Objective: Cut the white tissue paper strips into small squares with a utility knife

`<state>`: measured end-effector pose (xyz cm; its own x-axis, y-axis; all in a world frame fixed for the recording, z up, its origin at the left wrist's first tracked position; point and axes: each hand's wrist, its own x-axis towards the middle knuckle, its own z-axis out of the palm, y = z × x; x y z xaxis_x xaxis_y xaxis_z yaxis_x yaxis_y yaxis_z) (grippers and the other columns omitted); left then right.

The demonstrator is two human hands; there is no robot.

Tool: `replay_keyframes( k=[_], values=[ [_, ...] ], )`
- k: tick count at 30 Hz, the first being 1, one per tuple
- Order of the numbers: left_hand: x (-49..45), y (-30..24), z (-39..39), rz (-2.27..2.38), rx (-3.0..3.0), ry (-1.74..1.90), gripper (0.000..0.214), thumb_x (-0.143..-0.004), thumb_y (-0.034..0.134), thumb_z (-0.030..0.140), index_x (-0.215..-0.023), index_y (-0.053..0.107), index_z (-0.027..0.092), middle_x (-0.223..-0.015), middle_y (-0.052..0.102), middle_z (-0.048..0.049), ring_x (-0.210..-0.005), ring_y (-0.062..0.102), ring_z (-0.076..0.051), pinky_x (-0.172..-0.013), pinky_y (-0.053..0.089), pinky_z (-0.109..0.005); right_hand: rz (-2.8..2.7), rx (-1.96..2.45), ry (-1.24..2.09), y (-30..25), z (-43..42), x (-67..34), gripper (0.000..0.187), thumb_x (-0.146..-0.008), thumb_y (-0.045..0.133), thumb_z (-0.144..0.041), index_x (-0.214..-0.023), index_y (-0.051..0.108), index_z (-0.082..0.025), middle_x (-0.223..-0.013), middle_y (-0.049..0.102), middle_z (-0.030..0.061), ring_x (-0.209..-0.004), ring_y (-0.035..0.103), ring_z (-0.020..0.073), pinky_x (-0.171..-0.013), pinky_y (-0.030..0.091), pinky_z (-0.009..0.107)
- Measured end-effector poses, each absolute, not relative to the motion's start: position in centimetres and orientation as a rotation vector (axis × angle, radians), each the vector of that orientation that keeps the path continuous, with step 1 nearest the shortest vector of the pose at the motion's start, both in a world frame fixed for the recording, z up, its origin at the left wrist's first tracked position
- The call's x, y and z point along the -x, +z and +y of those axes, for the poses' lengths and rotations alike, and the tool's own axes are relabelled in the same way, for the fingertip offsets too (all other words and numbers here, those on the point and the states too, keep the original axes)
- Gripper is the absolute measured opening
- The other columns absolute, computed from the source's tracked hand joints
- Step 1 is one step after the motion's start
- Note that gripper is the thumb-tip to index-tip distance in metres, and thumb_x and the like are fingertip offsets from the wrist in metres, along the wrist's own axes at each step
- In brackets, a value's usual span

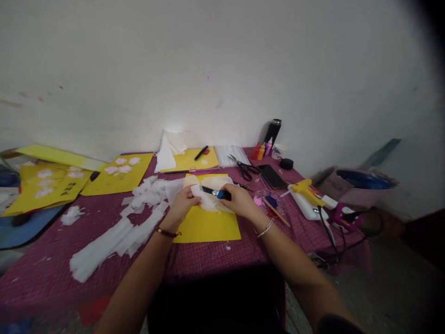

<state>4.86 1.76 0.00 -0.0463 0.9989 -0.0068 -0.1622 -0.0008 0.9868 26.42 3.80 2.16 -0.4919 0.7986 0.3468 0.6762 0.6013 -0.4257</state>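
My left hand (184, 202) pinches a piece of thin white paper (205, 199) above a yellow sheet (208, 229). In my right hand (239, 202) is a utility knife (218, 193) with a dark blade and a blue and black handle. Its blade points left, over the white paper and close to my left fingertips. Below both hands, more pale paper lies on the yellow sheet. Strips of white tissue paper (118, 236) and a heap of small white pieces (149, 192) spread to the left of my left hand.
Black scissors (246, 170), a phone (272, 176) and small paint bottles (261, 151) lie or stand at the right rear, near a black flask (273, 131). A yellow glue gun (303, 190) with a cord sits far right. Yellow sheets with pale flowers (121, 169) lie left.
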Motion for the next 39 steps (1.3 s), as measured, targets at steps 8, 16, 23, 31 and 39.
replay_keyframes(
  k=[8, 16, 23, 31, 39],
  values=[
    [-5.3, 0.0, 1.3, 1.1, -1.122, 1.218, 0.032, -0.058, 0.072, 0.016, -0.088, 0.065, 0.013, -0.076, 0.068, 0.0001, -0.065, 0.059, -0.012, -0.063, 0.049, -0.024, -2.318, 1.114, 0.342, 1.9, 3.5, -26.2, 0.016, -0.079, 0.067, -0.024, -0.093, 0.061, -0.019, -0.088, 0.067, 0.0027, -0.078, 0.059, 0.0159, -0.068, 0.039, 0.025],
    [-5.4, 0.3, 1.0, 1.137, -1.127, 1.171, 0.036, -0.056, 0.073, 0.013, -0.091, 0.067, 0.014, -0.072, 0.064, 0.0019, -0.062, 0.055, -0.011, -0.059, 0.047, -0.022, -2.346, 1.097, 0.364, 1.8, 3.7, -26.4, 0.018, -0.076, 0.068, -0.02, -0.092, 0.061, -0.019, -0.087, 0.067, 0.0022, -0.077, 0.059, 0.0156, -0.067, 0.039, 0.025],
    [-5.6, 0.4, 0.8, 1.159, -1.107, 1.126, 0.032, -0.055, 0.072, 0.013, -0.086, 0.066, 0.016, -0.069, 0.063, 0.0026, -0.061, 0.055, -0.012, -0.057, 0.046, -0.023, -2.352, 1.1, 0.369, 1.6, 3.7, -26.2, 0.02, -0.076, 0.067, -0.02, -0.095, 0.061, -0.019, -0.089, 0.066, 0.0024, -0.078, 0.059, 0.0158, -0.069, 0.039, 0.025],
    [-5.9, 0.8, 0.3, 1.196, -1.117, 0.99, 0.018, -0.055, 0.069, 0.009, -0.07, 0.065, 0.017, -0.057, 0.064, 0.0011, -0.05, 0.054, -0.013, -0.048, 0.04, -0.023, -2.368, 1.087, 0.414, 1.8, 3.7, -26.3, 0.021, -0.074, 0.069, -0.022, -0.094, 0.064, -0.019, -0.087, 0.068, 0.0031, -0.077, 0.059, 0.0169, -0.067, 0.039, 0.025],
    [-5.6, 0.9, 0.2, 1.116, -1.104, 0.908, 0.036, -0.055, 0.069, 0.009, -0.09, 0.073, 0.017, -0.062, 0.066, 0.0009, -0.051, 0.057, -0.013, -0.052, 0.047, -0.025, -2.207, 1.212, 0.425, 2.4, 5.7, -28.5, 0.019, -0.076, 0.065, -0.019, -0.095, 0.064, -0.018, -0.09, 0.069, 0.0036, -0.078, 0.061, 0.0171, -0.068, 0.042, 0.026]
  ],
)
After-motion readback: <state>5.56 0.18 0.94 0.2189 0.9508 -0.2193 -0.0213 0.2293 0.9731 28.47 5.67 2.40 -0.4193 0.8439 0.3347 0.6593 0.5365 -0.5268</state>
